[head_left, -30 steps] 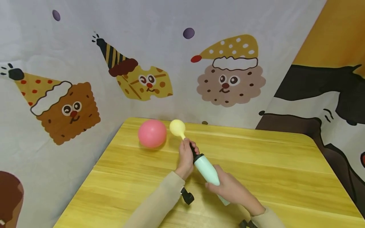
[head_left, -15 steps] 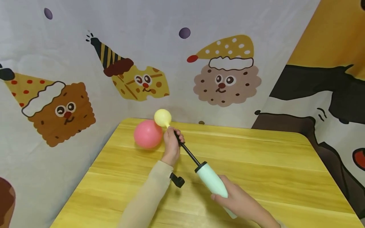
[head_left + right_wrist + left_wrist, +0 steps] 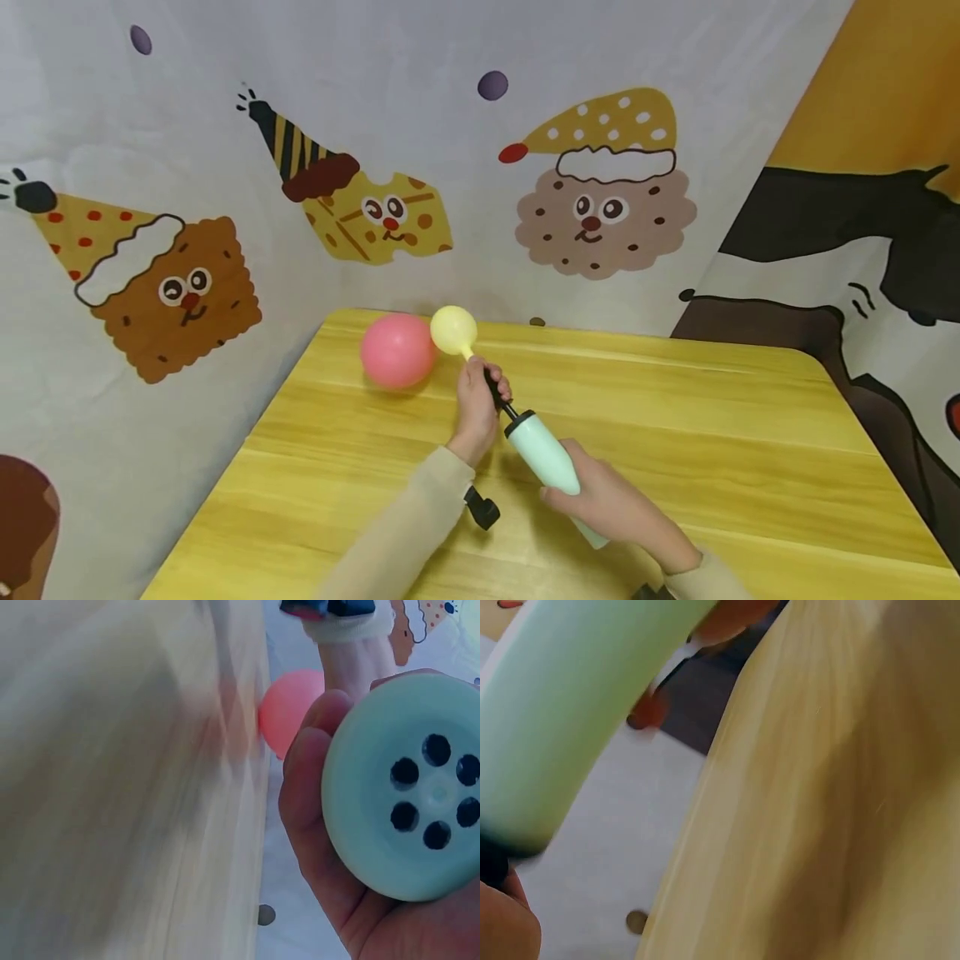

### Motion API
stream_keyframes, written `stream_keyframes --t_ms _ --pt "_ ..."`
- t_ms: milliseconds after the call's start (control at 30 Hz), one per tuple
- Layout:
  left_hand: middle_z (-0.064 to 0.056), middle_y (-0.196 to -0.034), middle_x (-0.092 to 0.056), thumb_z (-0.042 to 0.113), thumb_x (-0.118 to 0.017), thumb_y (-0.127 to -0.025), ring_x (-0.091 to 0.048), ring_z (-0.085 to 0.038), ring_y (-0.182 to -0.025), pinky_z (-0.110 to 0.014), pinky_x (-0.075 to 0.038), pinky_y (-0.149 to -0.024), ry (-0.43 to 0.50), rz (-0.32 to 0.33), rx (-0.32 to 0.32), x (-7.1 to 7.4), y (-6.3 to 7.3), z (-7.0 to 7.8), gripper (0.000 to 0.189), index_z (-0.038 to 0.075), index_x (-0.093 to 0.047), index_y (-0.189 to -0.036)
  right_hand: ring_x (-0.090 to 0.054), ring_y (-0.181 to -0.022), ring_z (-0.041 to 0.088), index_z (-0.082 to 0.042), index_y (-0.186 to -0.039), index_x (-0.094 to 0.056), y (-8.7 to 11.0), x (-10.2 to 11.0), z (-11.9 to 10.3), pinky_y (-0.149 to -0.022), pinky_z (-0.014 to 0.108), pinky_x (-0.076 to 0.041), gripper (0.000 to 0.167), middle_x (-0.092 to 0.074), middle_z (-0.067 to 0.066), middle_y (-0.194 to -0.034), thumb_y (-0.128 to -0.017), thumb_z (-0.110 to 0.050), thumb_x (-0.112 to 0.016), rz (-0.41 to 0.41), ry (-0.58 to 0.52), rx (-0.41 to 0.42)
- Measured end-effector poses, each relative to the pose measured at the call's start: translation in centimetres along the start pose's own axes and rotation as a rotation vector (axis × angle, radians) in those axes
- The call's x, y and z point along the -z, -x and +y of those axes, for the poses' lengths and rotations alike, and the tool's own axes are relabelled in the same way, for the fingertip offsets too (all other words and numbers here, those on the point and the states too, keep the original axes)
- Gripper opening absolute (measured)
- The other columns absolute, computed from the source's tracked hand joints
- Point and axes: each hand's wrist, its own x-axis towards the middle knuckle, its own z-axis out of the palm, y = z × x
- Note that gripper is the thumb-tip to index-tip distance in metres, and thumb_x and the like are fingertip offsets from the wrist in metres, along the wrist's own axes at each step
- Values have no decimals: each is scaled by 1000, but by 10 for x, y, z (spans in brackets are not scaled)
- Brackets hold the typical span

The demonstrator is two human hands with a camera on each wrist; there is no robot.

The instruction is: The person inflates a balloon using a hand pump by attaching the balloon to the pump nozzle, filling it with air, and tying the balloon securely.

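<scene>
With curled fingers my left hand [image 3: 476,404] grips the pump [image 3: 546,454] by its black nozzle end [image 3: 492,388], presumably keeping it seated in the yellow balloon's [image 3: 453,330] neck; my right hand [image 3: 606,498] wraps the barrel, probably for sliding. From my left hand, the yellow balloon lies at eleven o'clock, the pink balloon [image 3: 397,352] at ten, the tabletop's [image 3: 735,433] far edge at twelve, with apparent working room towards three.

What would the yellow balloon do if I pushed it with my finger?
The yellow balloon would probably wobble rather than roll away, since it narrows down to the left hand. It is likely very light, as it looks puffed up with air. It might squash a little, since it looks smooth and stretched.
</scene>
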Motion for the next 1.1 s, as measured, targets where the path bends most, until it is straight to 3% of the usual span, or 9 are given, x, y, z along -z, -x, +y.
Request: stream_keyframes --t_ms 167,300,433,533,733,867,1100 --pt "2 -72 -48 28 -30 -115 -45 -8 -55 -18 -41 -49 -3 23 31 -4 12 -7 35 10 -45 -90 -63 -67 18 2 -140 -45 -10 0 -1 -53 35 -54 66 -63 7 -90 -94 -35 -74 -9 -11 -21" --pt "1 -70 -48 29 -29 -115 -45 -8 -53 -19 -42 -48 -60 15 -11 -5 9 -3 38 10 -46 -87 -63 -64 19 1 -146 -41 -7 -5 0 -49 36 -54 69 -63 9 -90 -95 -32 -73 -11 -65 -37" --pt "0 -67 -49 27 -28 -115 -46 -9 -51 -21 -44 -48 -84 1 -72 -5 -4 14 41 10 -48 -83 -65 -67 21 -5 -149 -41 3 -3 2 -52 36 -55 67 -64 8 -94 -96 -32 -72 -5 -87 -42" --pt "0 -67 -50 25 -28 -115 -47 -10 -50 -21 -44 -46 -47 13 -129 0 -16 31 40 11 -49 -83 -64 -68 20 -12 -149 -42 15 6 6 -54 36 -55 62 -64 8 -97 -98 -31 -72 -31 -69 -28" --pt "1 -71 -49 25 -30 -115 -47 -10 -51 -20 -43 -46 24 56 -233 11 -26 61 33 11 -45 -88 -62 -69 12 -18 -145 -47 34 15 13 -58 32 -54 57 -63 6 -103 -97 -29 -74 -50 -21 65" --pt "0 -71 -48 22 -29 -114 -46 -10 -51 -20 -41 -46 30 54 -229 9 -23 55 34 12 -45 -86 -62 -71 11 -14 -143 -48 29 9 13 -58 31 -54 57 -64 5 -103 -96 -32 -75 -18 11 72" --pt "1 -70 -48 21 -28 -114 -45 -8 -52 -19 -42 -47 20 9 -152 -9 0 23 33 11 -45 -87 -61 -64 12 -9 -141 -48 13 1 0 -53 31 -53 60 -64 1 -89 -94 -35 -76 63 69 0"
